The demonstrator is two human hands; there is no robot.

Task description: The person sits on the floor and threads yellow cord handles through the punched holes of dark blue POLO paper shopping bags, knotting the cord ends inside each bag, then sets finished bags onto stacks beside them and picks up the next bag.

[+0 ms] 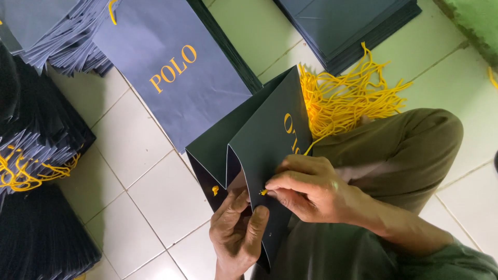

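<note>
At the floor's (pixel 155 197) left edge lie stacks of dark bags (pixel 36 135), some with yellow cord handles already showing, so those look finished. Next to them, toward the top edge, a flat blue bag (pixel 171 78) with gold lettering lies on the tiles, a bit of yellow cord at its upper end.

In the middle, the left hand (pixel 236 228) is closed around the lower edge of a dark green bag (pixel 259 135), holding it half open above the floor near the bottom edge. One yellow cord end (pixel 215 190) already pokes through a hole in its near panel. The right hand (pixel 306 192) pinches a second cord end (pixel 264 192) at the next hole, fingers shut on it; as I judge it, this handle is partly threaded and not yet secured.

Behind the bag, a loose heap of yellow cords (pixel 353 98) remains, beside the person's knee (pixel 415 145). At the top edge a stack of flat dark bags (pixel 353 26) shows no handles, so it probably remains to be done.
</note>
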